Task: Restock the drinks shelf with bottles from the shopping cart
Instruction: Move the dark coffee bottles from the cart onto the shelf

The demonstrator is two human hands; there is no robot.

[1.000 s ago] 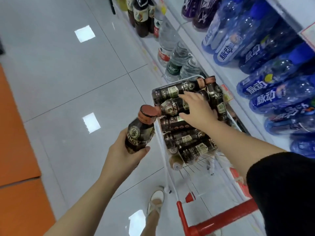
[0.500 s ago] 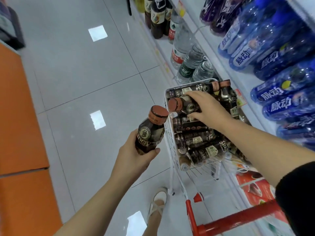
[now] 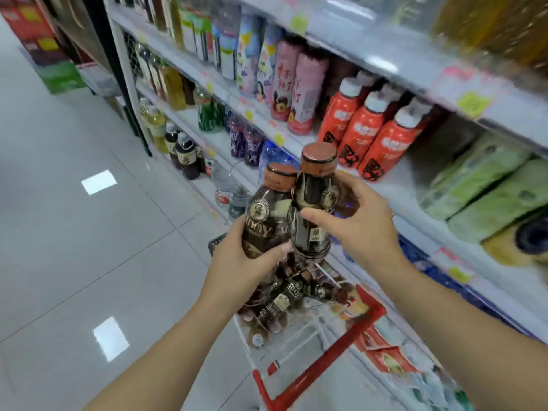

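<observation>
Two dark, brown-capped bottles stand upright and touching above the shopping cart (image 3: 320,367). The left hand (image 3: 237,262) grips the left bottle (image 3: 268,215) round its lower body, and the right hand (image 3: 363,225) curls round the right bottle (image 3: 314,203), held slightly higher. Below, the cart, red handle nearest, holds a heap of like bottles (image 3: 281,301) lying on their sides. Just right runs the drinks shelf (image 3: 403,188), with a bare white stretch between red bottles (image 3: 367,134) and green packs (image 3: 480,185). Open tiled floor (image 3: 89,232) spreads left.

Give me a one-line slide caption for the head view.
Left hand holds the lower bottle, right hand the higher bottle, above the shopping cart beside the drinks shelf.
</observation>
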